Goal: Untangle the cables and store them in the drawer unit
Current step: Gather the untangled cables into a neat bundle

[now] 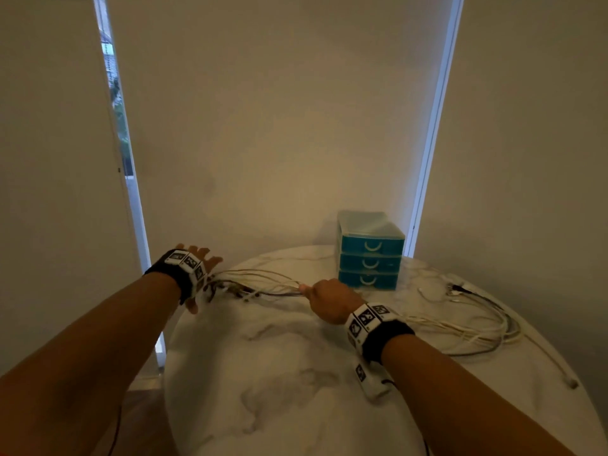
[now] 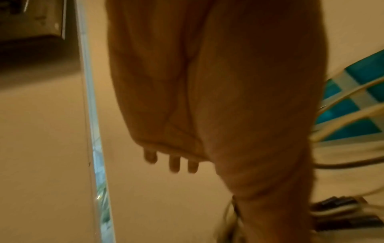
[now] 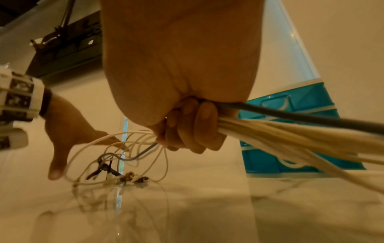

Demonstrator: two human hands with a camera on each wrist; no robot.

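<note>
A bundle of white and grey cables (image 1: pixel 263 286) stretches across the round marble table (image 1: pixel 296 390). My right hand (image 1: pixel 324 299) grips the bundle in a fist near its middle; in the right wrist view the fingers (image 3: pixel 195 128) curl round the cables (image 3: pixel 290 131). The plug ends (image 3: pixel 120 176) fan out loose on the table at the left. My left hand (image 1: pixel 200 268) is spread flat beside those ends, fingers straight, at the table's left edge. The rest of the bundle (image 1: pixel 477 324) loops on the table to the right. The teal drawer unit (image 1: pixel 370 251) stands behind, all three drawers closed.
The drawer unit sits at the table's far edge against a beige blind (image 1: pixel 279 126). A white plug end (image 1: pixel 572 383) lies near the right rim. Window frames (image 1: pixel 434 126) flank the blind.
</note>
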